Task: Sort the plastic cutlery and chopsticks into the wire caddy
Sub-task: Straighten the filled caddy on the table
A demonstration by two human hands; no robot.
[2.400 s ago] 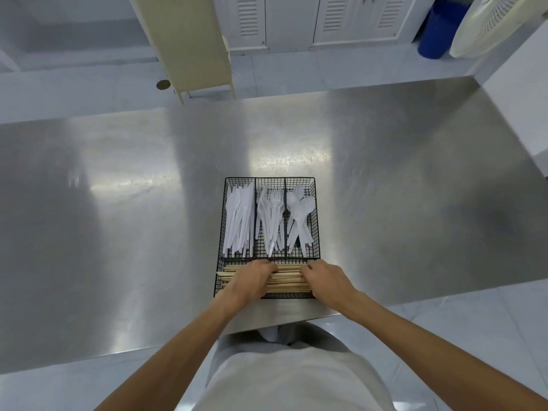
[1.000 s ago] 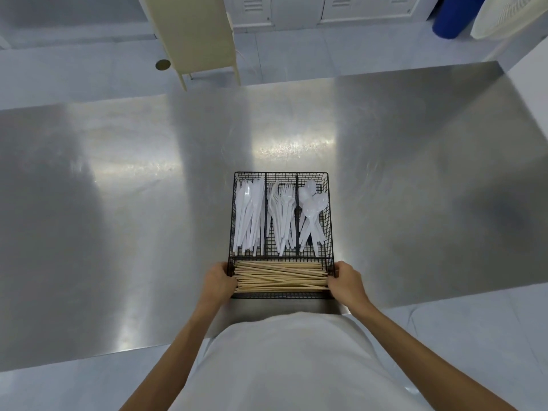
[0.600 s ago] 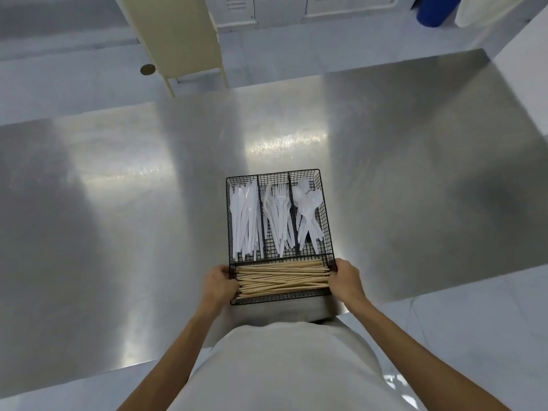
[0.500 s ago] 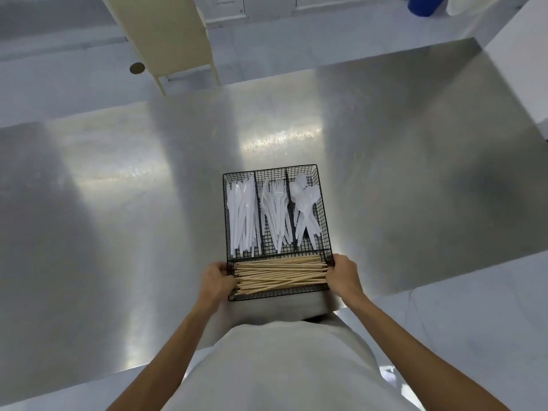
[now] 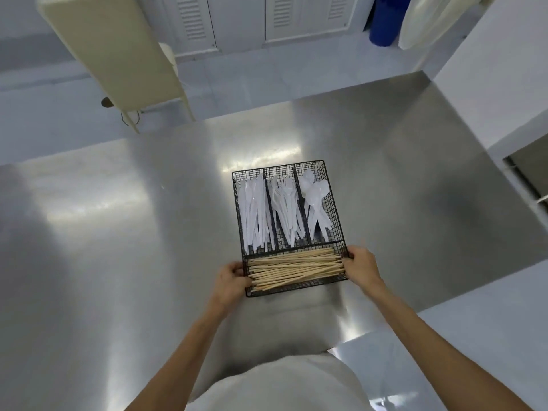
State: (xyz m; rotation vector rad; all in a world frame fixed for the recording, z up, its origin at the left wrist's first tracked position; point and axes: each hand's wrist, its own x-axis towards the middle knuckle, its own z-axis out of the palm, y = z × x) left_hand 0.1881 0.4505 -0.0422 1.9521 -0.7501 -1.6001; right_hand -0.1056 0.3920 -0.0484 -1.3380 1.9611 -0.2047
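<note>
A black wire caddy (image 5: 334,203) sits on the steel table (image 5: 133,232), turned slightly clockwise. Its three far compartments hold white plastic knives (image 5: 255,212), forks (image 5: 286,212) and spoons (image 5: 317,203). The near cross compartment is filled with wooden chopsticks (image 5: 296,266) lying sideways. My left hand (image 5: 231,280) grips the caddy's near left corner, fingers curled over the rim. My right hand (image 5: 361,266) grips the near right corner the same way.
A cream chair (image 5: 118,54) stands beyond the table's far edge. White louvred cabinets (image 5: 267,19) and a blue bin (image 5: 385,22) line the back. A white wall (image 5: 504,84) closes in on the right.
Both hands left the chopsticks and took hold of the caddy's near corners. The caddy has since shifted away from me and turned slightly on the table.
</note>
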